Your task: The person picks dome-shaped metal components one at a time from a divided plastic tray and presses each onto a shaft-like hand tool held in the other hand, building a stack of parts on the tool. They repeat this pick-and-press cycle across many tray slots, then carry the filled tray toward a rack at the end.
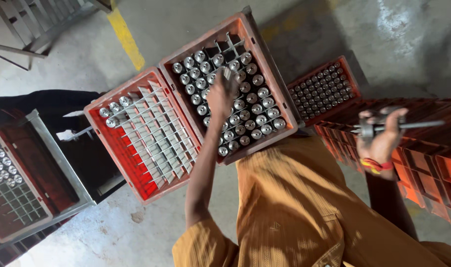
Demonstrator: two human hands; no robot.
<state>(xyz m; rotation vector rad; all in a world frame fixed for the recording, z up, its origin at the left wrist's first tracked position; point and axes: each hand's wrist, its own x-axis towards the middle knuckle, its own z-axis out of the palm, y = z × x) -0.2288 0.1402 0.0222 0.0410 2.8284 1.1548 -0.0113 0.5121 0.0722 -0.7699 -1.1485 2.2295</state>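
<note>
My left hand reaches out over a red plastic crate whose divider grid holds several shiny metal cylinders. The fingers pinch one metal cylinder just above the grid. My right hand is raised to the right over a stack of orange crates and grips a long metal shaft tool lying sideways across the palm. A red band circles that wrist.
A second red crate to the left has a mostly empty grey grid with a few cylinders at its far corner. A smaller crate of cylinders sits behind. A metal-framed bin stands at far left. Concrete floor with a yellow line.
</note>
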